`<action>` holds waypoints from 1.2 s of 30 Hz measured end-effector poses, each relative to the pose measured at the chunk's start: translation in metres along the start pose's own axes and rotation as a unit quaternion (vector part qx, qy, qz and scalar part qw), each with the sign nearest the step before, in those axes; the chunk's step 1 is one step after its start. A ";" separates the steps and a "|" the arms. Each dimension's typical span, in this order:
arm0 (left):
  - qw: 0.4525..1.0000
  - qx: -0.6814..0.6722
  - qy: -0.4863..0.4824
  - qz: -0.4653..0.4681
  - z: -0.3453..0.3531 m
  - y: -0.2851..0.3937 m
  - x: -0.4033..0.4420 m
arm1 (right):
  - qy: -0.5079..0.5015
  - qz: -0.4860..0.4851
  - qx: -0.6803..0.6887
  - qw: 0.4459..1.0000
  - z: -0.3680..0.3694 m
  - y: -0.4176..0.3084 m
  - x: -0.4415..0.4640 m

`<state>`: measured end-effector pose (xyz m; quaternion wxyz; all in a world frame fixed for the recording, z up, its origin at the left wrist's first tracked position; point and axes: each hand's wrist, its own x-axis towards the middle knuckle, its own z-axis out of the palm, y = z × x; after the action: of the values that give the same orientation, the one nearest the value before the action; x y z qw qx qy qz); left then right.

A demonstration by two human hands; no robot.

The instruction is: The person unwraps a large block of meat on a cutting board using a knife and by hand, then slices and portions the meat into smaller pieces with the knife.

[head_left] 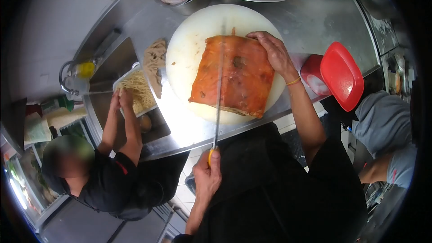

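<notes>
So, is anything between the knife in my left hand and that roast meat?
Nothing visible. The knife in your left hand reaches across the roast meat; your right hand rests at its far right corner, off to the side of the blade.

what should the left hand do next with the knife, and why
Probably draw the knife gently across the meat: the left hand holds it, its blade spans the top, and the right hand rests clear, on the far right corner.

Your slab of roast meat (252, 72), squarish with glossy orange-brown skin and dark patches, lay flat, skin up, on the round white board (186, 40). Your long, narrow, yellow-handled knife (219, 103) stretched lengthwise over its left part, blade blurred.
</notes>
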<state>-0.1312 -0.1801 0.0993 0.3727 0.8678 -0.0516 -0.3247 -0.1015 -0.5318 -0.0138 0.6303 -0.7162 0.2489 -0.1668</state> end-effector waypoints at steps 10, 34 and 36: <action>0.979 -0.148 0.091 -0.109 -0.015 0.003 -0.009 | 0.016 -0.005 -0.071 0.997 -0.001 0.012 0.005; 0.970 -0.075 0.140 -0.185 -0.002 -0.067 -0.074 | -0.173 -0.255 -0.303 0.902 -0.036 -0.009 -0.027; 0.968 -0.076 0.139 -0.194 0.003 -0.067 -0.078 | -0.126 -0.250 -0.307 0.910 -0.028 -0.003 -0.041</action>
<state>-0.2044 -0.1078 0.0927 0.3711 0.8669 0.1947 -0.2699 -0.1502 -0.5308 -0.0032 0.3434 -0.9281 0.0196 -0.1425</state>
